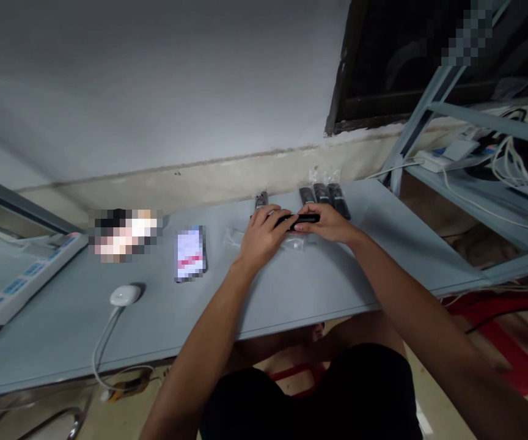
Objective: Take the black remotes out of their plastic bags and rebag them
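Note:
A black remote control [301, 219] is held crosswise between both hands above the grey table [291, 293]. My left hand [259, 235] grips its left end, and my right hand [330, 223] holds the right end with the fingers curled over it. A clear plastic bag [294, 243] lies on the table just under the hands. Three black remotes [324, 195] in clear wrapping lie side by side just beyond my right hand. One more remote [261, 200] lies behind my left hand.
A phone [190, 253] with a lit screen and a white round device [125, 295] on a cable lie on the left. A white power strip [21, 278] sits far left. A metal shelf [475, 153] with cables and adapters stands on the right.

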`<action>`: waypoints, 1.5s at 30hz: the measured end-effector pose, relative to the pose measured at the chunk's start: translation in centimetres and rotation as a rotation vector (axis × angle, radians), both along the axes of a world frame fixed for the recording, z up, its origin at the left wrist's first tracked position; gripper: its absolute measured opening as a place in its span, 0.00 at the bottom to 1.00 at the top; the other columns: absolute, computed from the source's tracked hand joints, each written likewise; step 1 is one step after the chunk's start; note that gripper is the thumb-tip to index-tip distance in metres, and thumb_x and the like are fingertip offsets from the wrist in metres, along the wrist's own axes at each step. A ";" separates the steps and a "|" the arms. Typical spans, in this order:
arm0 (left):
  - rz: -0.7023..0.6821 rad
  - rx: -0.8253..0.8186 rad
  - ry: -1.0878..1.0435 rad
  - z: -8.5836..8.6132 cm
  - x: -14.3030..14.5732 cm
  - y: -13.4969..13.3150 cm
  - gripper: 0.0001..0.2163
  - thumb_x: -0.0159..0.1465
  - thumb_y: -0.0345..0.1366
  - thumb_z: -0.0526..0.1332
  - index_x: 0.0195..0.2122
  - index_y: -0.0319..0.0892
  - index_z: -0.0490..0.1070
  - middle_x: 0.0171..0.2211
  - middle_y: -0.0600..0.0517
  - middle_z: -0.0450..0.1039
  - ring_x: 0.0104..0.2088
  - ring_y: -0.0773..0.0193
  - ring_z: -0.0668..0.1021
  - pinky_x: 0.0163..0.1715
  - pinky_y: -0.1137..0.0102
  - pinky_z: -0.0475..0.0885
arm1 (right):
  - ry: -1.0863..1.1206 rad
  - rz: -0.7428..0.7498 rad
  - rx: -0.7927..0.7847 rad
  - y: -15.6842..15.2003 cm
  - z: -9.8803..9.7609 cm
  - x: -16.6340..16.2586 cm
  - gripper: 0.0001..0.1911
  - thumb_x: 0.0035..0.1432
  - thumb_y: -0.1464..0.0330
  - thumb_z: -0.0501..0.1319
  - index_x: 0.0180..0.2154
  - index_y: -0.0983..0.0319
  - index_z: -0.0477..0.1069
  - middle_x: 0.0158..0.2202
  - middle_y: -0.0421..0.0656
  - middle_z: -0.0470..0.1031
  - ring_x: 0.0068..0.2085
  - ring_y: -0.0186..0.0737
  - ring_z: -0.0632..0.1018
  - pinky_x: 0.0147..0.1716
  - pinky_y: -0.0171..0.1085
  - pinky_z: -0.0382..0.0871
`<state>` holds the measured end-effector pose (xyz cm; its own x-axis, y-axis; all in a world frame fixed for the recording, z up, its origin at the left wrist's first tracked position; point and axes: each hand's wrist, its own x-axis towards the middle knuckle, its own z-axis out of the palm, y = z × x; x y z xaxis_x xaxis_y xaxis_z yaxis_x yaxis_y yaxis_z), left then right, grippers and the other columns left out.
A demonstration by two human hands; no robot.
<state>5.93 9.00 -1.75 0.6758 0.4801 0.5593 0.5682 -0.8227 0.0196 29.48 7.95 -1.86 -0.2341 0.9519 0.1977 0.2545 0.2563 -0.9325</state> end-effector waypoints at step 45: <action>0.237 -0.219 -0.064 0.1 -3.6 1.7 0.20 0.67 0.30 0.64 0.61 0.47 0.74 0.58 0.45 0.78 0.58 0.46 0.76 0.58 0.50 0.71 | -0.108 -0.179 0.116 2.5 -3.6 3.0 0.32 0.52 0.64 0.75 0.60 0.55 0.78 0.48 0.48 0.81 0.34 0.39 0.78 0.45 0.47 0.79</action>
<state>2.37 10.73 -1.62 0.4975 0.7335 0.4631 0.7356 -0.6397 0.2229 32.50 10.42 -5.45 -0.0895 0.9525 0.2912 0.4022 0.3021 -0.8643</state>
